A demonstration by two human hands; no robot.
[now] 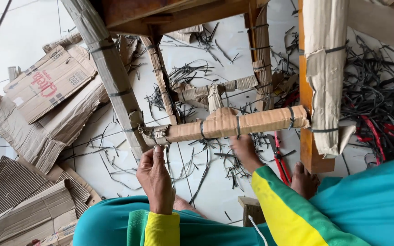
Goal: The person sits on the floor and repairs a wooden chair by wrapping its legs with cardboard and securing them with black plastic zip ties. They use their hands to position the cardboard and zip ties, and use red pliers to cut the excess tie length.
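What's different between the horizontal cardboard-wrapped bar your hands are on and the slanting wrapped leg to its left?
The horizontal cardboard-wrapped wooden bar lies level; the slanting cardboard-wrapped wooden leg runs diagonally up toward the frame's top. The bar looks shorter; the leg longer, and greyer where the bar is tan. The left hand touches the joint where they meet, while the right hand reaches under the bar only. Both are bound with dark straps.

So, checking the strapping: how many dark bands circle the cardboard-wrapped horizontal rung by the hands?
3: one left of the middle, one at the middle, one near the right end. Others may be hidden.
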